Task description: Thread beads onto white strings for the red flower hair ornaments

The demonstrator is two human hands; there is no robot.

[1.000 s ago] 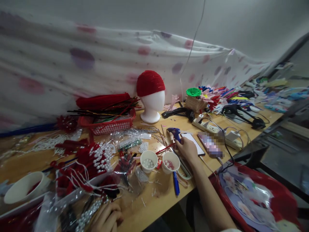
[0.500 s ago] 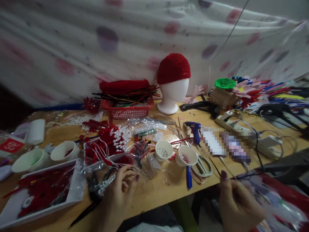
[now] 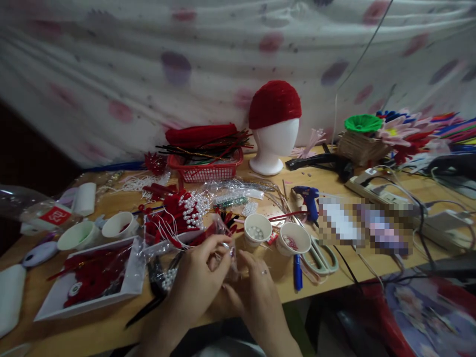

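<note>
My left hand (image 3: 206,267) is closed, thumb and fingers pinched on a clear plastic bag (image 3: 222,225) that rises above the fingertips. What the bag contains is hard to make out. Close on its right is my right hand (image 3: 258,287), thumb and fingers apart around the bag's lower end, with a ring on one finger. Just beyond the hands stand a paper cup of pale beads (image 3: 257,230) and another cup with small red and white pieces (image 3: 293,239). White bead strings (image 3: 195,210) lie over red craft pieces (image 3: 167,223) behind my left hand.
A foam head (image 3: 275,144) wearing a red cap (image 3: 275,104) stands at the back beside a red basket (image 3: 208,171). On the right lie a blue glue gun (image 3: 308,201), scissors (image 3: 322,260), a blue marker (image 3: 298,272) and a power strip (image 3: 386,196). A white box (image 3: 122,292) sits left.
My right hand has come in from the far right to meet the left. My left hand has moved slightly right and now pinches the plastic bag. The view has shifted left.
</note>
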